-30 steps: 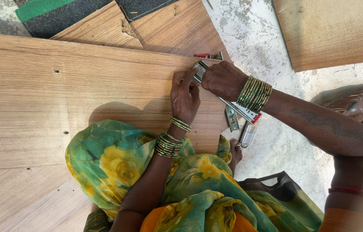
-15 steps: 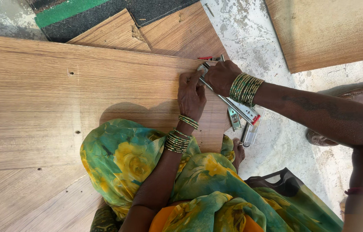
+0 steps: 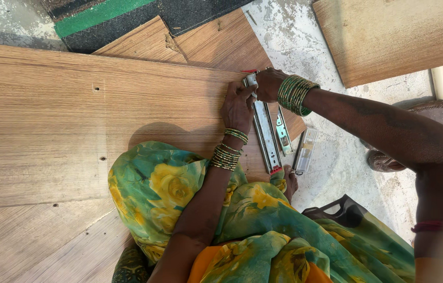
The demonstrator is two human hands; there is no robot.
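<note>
A large light-brown wood-grain laminated board (image 3: 74, 120) lies flat on the speckled grey concrete floor (image 3: 295, 36) and fills most of the view, with a few small holes drilled in its face. Beyond its far edge lie a smaller brown wooden panel (image 3: 195, 44) and a dark mat with a green stripe (image 3: 106, 15); another brown wooden board (image 3: 400, 36) lies apart at the upper right. The person's knees, draped in green and yellow flowered cloth (image 3: 179, 188), rest on the near part of the large board.

A long silver metal drawer slide with a red end piece (image 3: 266, 136) lies along the right edge of the large board, running from the hands toward the knees. The left hand (image 3: 237, 107), with green and gold bangles at the wrist, presses flat on the board with its fingers touching the slide's far end. The right hand (image 3: 267, 84), with a stack of green bangles on the forearm, is closed around that same far end of the slide.

Just beside the slide, on the floor off the board's edge, lie a second, shorter silver slide piece (image 3: 284, 131) and a small clear plastic box (image 3: 305, 151). A brown sandal (image 3: 436, 112) sits on the floor at the far right.
</note>
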